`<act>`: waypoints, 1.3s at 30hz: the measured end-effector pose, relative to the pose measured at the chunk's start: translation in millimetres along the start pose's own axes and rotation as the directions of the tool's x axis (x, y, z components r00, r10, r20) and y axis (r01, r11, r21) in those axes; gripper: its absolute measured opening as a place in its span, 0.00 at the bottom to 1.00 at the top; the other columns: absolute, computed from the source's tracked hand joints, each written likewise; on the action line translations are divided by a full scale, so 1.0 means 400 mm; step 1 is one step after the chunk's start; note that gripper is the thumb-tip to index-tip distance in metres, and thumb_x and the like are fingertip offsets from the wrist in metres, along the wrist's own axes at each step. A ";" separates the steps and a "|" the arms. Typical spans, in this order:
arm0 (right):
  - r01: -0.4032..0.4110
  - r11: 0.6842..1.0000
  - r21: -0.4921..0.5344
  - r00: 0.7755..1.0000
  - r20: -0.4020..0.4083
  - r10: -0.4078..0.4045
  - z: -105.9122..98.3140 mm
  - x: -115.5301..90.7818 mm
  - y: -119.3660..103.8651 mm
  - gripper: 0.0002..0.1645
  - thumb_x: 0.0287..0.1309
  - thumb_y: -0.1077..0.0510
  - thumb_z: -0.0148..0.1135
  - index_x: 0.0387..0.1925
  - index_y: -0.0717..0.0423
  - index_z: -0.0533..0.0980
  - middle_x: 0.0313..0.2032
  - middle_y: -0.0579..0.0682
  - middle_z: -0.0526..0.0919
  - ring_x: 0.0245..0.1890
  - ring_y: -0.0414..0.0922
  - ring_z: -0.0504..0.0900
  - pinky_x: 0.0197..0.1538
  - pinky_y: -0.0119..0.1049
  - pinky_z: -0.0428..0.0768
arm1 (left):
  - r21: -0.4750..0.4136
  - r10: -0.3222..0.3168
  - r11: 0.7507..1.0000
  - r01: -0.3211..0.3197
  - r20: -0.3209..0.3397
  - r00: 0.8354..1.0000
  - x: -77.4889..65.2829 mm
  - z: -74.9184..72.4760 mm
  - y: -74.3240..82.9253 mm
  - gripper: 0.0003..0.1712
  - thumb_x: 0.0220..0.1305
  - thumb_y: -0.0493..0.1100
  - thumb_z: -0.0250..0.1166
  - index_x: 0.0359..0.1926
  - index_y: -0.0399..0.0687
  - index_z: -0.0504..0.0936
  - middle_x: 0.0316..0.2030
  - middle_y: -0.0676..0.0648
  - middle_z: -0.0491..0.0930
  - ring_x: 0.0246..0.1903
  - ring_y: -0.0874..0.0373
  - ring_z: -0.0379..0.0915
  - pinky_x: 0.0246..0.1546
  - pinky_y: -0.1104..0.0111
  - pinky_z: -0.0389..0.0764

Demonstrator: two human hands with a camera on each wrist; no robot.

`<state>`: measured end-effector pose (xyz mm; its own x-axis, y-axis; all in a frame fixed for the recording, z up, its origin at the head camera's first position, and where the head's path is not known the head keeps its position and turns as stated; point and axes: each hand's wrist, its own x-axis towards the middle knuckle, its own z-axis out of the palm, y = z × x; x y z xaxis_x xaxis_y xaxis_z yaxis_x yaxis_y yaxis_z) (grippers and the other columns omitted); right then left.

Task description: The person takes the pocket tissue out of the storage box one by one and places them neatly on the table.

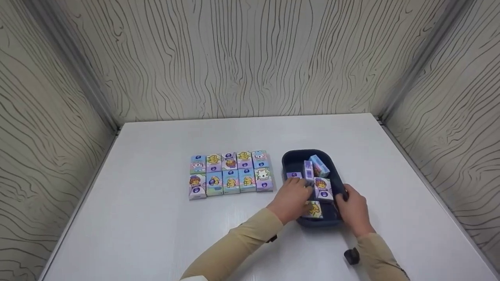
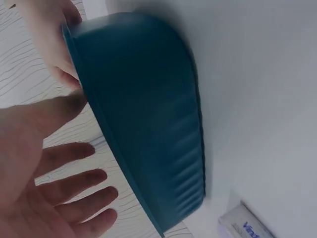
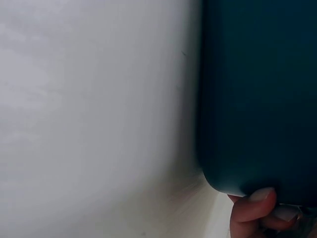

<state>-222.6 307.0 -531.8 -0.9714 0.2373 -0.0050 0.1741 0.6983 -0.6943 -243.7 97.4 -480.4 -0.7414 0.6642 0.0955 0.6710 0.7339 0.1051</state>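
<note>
A dark blue oblong plastic bin stands on the table with several small cartoon-printed tissue packs lying loosely inside. My left hand reaches over its left rim, above the packs, and partly covers some of them. In the left wrist view, that hand's fingers are spread and nearly straight beside the bin wall; no pack shows in its grasp. My right hand grips the bin's right rim. Its curled fingertips show against the bin in the right wrist view.
Left of the bin, more tissue packs lie face up in two neat rows on the white table. Wood-grain-patterned panels enclose the back and both sides.
</note>
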 end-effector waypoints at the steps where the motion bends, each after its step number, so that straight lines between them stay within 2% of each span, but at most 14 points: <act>1: 0.001 1.000 -0.001 1.000 -0.003 -0.001 0.001 0.000 -0.001 0.27 0.66 0.59 0.46 0.64 0.67 0.64 0.57 0.71 0.71 0.57 0.63 0.71 0.60 0.57 0.67 | 0.002 0.013 1.000 -0.013 0.016 1.000 0.001 0.002 0.005 0.27 0.58 0.59 0.67 0.55 0.53 0.79 0.54 0.51 0.75 0.55 0.55 0.69 0.62 0.62 0.65; 5: -0.004 1.000 0.006 1.000 -0.005 0.005 0.005 -0.002 -0.004 0.27 0.66 0.59 0.47 0.64 0.67 0.64 0.57 0.71 0.71 0.57 0.63 0.71 0.60 0.58 0.67 | 0.018 0.048 0.999 -0.049 0.067 0.997 0.008 0.011 0.020 0.26 0.56 0.58 0.69 0.54 0.56 0.80 0.51 0.52 0.77 0.49 0.58 0.72 0.57 0.64 0.72; 12: -0.025 1.000 0.000 1.000 0.001 0.025 0.006 -0.003 -0.009 0.28 0.67 0.59 0.47 0.65 0.68 0.62 0.59 0.72 0.68 0.59 0.65 0.69 0.60 0.58 0.66 | 0.013 0.051 0.998 -0.053 0.127 0.991 0.014 0.033 0.040 0.20 0.58 0.51 0.69 0.52 0.60 0.82 0.45 0.55 0.80 0.41 0.63 0.76 0.47 0.70 0.78; 18: -0.018 1.000 -0.001 1.000 0.002 0.018 0.007 -0.003 -0.013 0.27 0.66 0.60 0.47 0.64 0.68 0.63 0.58 0.72 0.70 0.58 0.64 0.69 0.60 0.58 0.67 | -0.036 0.025 0.999 -0.021 0.132 0.991 0.023 0.048 0.042 0.14 0.61 0.45 0.67 0.49 0.56 0.83 0.40 0.55 0.83 0.38 0.65 0.78 0.42 0.74 0.78; 24: -0.028 1.000 0.002 1.000 0.012 0.028 0.008 -0.005 -0.013 0.28 0.66 0.59 0.47 0.64 0.68 0.62 0.59 0.72 0.68 0.59 0.65 0.68 0.61 0.59 0.65 | -0.054 -0.003 0.999 0.010 0.140 0.990 0.030 0.058 0.039 0.12 0.61 0.44 0.67 0.47 0.56 0.84 0.39 0.55 0.83 0.37 0.65 0.78 0.42 0.73 0.79; 27: -0.037 0.999 0.008 0.999 0.022 0.037 0.008 -0.006 -0.011 0.28 0.67 0.59 0.46 0.65 0.68 0.61 0.60 0.72 0.67 0.61 0.64 0.66 0.62 0.59 0.63 | -0.053 0.002 0.999 0.006 0.141 0.990 0.033 0.061 0.038 0.12 0.60 0.44 0.68 0.46 0.56 0.84 0.38 0.55 0.82 0.37 0.65 0.78 0.41 0.73 0.79; 34: 0.000 1.000 0.009 1.000 -0.008 0.000 0.004 -0.010 -0.010 0.27 0.65 0.59 0.48 0.64 0.67 0.64 0.57 0.71 0.71 0.55 0.63 0.72 0.57 0.57 0.69 | -0.067 0.039 0.997 -0.031 0.114 0.993 0.036 0.063 0.035 0.09 0.60 0.44 0.68 0.42 0.55 0.86 0.35 0.55 0.82 0.34 0.65 0.76 0.39 0.73 0.78; 39: 0.000 1.000 -0.007 1.000 -0.013 0.000 0.001 -0.008 -0.007 0.27 0.65 0.60 0.48 0.63 0.67 0.64 0.57 0.71 0.71 0.55 0.63 0.72 0.57 0.57 0.69 | -0.081 0.043 0.996 -0.034 0.109 0.993 0.039 0.061 0.035 0.12 0.56 0.44 0.71 0.43 0.57 0.86 0.37 0.56 0.81 0.34 0.66 0.76 0.40 0.73 0.78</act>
<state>-220.1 304.2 -530.0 -0.9692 0.2463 0.0044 0.1756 0.7031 -0.6890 -245.8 121.6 -501.4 -0.7076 0.7066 -0.0087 0.6937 0.6969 0.1820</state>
